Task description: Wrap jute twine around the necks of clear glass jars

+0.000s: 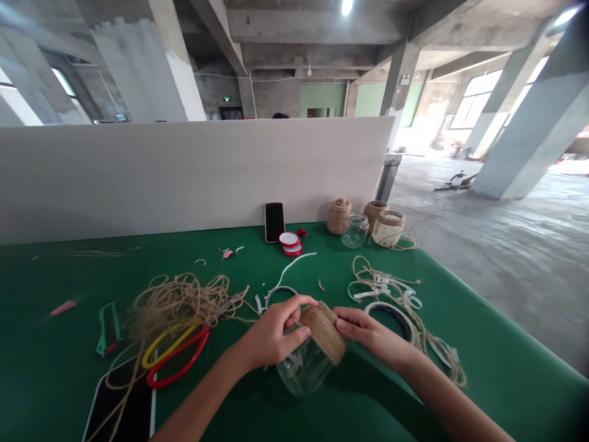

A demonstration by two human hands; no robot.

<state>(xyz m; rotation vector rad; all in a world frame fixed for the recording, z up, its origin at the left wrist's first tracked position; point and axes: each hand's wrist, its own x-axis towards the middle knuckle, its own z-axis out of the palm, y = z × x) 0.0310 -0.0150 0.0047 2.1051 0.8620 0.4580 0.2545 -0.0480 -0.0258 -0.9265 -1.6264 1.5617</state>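
A clear glass jar (pixel 304 371) is tilted above the green table, partly wrapped in a band of jute twine (pixel 329 337). At the wrapped end, my right hand (pixel 375 336) grips the jar with thumb and fingers. My left hand (pixel 269 334) is closed over the other side, thumb on the jar, with the twine running by its curled fingers. Part of that grip is hidden. To the left lies a tangled heap of twine (pixel 184 301), with a strand leading toward my left hand. Scissors with red and yellow handles (pixel 179 380) lie against the heap.
White-and-red tape rolls (pixel 291 240) and a phone (pixel 275 222) stand by the white partition (pixel 197 178). Several jars, including a bare glass one (pixel 354 232), are at the back right. A tape roll (pixel 391 313) and loose twine lie right; a dark tablet (pixel 122 405) lies front left.
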